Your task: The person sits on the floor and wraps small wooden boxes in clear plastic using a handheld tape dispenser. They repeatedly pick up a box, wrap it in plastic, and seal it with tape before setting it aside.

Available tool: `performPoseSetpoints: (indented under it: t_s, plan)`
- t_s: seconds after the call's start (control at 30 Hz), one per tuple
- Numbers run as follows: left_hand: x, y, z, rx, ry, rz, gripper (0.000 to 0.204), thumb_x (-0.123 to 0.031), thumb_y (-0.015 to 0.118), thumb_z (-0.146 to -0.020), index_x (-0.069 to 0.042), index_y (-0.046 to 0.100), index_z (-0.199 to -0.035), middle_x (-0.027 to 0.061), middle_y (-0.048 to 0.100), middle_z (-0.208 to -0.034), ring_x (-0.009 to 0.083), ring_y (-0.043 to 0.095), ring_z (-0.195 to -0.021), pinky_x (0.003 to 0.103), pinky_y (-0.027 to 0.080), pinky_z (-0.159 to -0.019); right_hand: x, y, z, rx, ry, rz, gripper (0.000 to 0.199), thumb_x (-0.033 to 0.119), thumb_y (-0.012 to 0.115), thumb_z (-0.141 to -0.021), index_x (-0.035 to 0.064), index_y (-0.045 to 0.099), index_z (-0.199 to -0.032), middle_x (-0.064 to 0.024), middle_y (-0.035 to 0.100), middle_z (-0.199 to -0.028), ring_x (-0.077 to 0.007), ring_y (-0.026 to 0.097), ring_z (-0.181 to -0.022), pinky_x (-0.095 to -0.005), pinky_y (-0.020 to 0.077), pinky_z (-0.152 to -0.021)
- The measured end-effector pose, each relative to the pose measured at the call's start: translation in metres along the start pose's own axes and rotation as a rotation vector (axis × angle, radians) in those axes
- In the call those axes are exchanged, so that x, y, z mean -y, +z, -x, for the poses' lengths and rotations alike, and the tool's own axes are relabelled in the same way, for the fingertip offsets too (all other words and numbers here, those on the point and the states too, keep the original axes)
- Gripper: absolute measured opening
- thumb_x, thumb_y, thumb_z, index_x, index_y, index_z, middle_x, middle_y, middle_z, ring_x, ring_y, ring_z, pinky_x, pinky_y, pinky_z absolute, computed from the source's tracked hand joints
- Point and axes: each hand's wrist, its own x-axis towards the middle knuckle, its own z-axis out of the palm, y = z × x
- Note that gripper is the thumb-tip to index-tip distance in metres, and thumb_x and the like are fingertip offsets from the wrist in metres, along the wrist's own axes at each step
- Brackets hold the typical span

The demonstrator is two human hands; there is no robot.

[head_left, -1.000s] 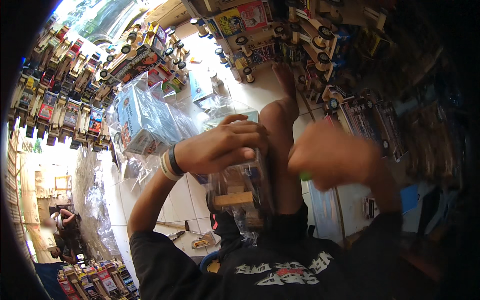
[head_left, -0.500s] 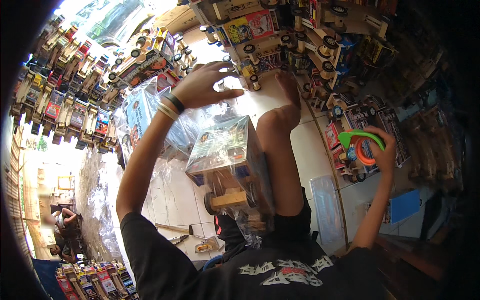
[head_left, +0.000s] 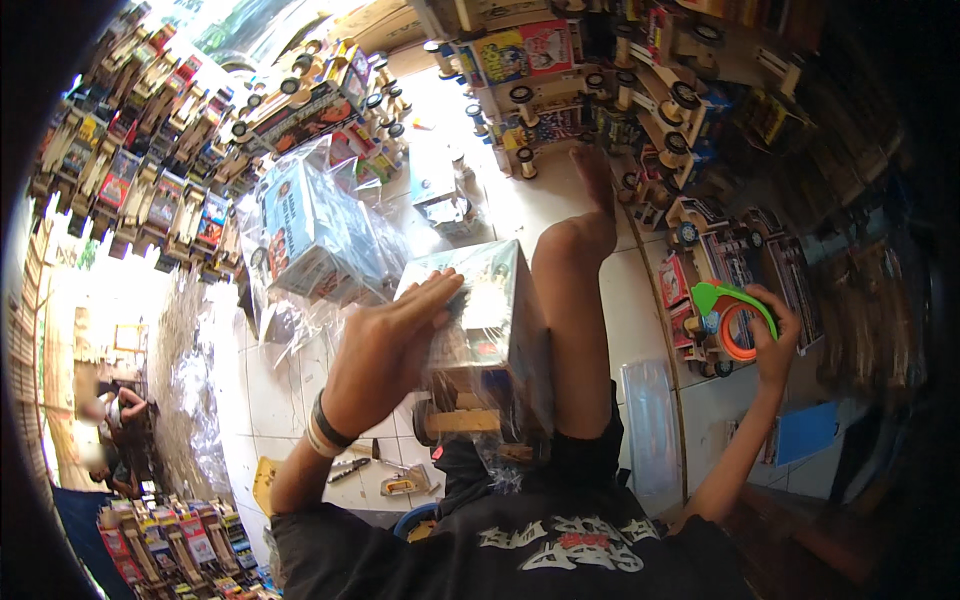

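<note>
A person sits on a white tiled floor (head_left: 640,330) in a crowded workshop, ringed by wooden toy trucks: rows of them fill the upper left of the frame (head_left: 130,170), more crowd the top and right (head_left: 620,90), and another cluster stands at the lower left (head_left: 170,545), too many to count. At centre, one wooden toy truck wrapped in clear plastic (head_left: 485,340) rests against the person's raised knee, and the left hand (head_left: 395,345) lies flat on its wrap, fingers spread. At the right, the right hand (head_left: 775,335) has its grip closed around one green tape dispenser with an orange roll (head_left: 735,320), held out just above the trucks there. One larger blue box in clear plastic (head_left: 315,235) sits at the upper left of centre, loose plastic sheeting (head_left: 190,400) beside it. Two small hand tools (head_left: 385,478) lie on the tiles near the left elbow. Another person (head_left: 110,415) is at the far left edge.
</note>
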Motion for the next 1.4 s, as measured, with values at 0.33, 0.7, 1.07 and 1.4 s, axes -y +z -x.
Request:
performPoseSetpoints:
  t_s: [0.33,0.7,1.07,1.4]
  plan:
    - [-0.059,0.076,0.022,-0.312,-0.033,-0.456,0.079,-0.061,0.045,-0.103,0.009,0.061,-0.136,0.025,0.064,-0.139,0.0374,0.061,-0.133,0.047,0.046,-0.115,0.152,0.112,-0.09,-0.013,-0.309,-0.106,0.044,-0.003,0.06,-0.078,0.002,0.075,-0.119,-0.0077,0.074,-0.114,-0.0136,0.069,-0.091,-0.0261,0.0561,-0.08]
    - [-0.065,0.092,0.013,-0.385,0.015,-0.435,0.071,-0.057,0.052,-0.102,0.006,0.065,-0.13,0.0221,0.069,-0.13,0.0354,0.066,-0.126,0.047,0.048,-0.112,0.349,0.308,-0.117,1.413,-0.981,-0.004,0.039,0.005,0.061,-0.069,0.0015,0.081,-0.102,-0.0158,0.08,-0.093,-0.0245,0.075,-0.08,-0.0392,0.0596,-0.076]
    - [-0.041,0.086,0.012,-0.426,0.058,-0.312,0.069,-0.056,0.066,-0.094,0.002,0.067,-0.13,0.0181,0.071,-0.13,0.0331,0.068,-0.123,0.046,0.05,-0.107,0.372,0.333,-0.139,1.581,-1.076,0.337,0.027,0.011,0.063,-0.064,-0.0012,0.076,-0.084,-0.011,0.068,-0.074,-0.0207,0.061,-0.063,-0.0408,0.0483,-0.056]
    - [0.001,0.077,0.013,-0.487,0.156,-0.186,0.053,-0.043,0.086,-0.079,-0.002,0.075,-0.111,0.0121,0.077,-0.115,0.0262,0.074,-0.113,0.039,0.055,-0.096,0.191,0.149,-0.132,0.903,-0.705,-0.271,0.045,-0.008,0.062,-0.066,-0.0014,0.076,-0.109,-0.0179,0.078,-0.105,-0.0243,0.077,-0.096,-0.0333,0.0599,-0.086]
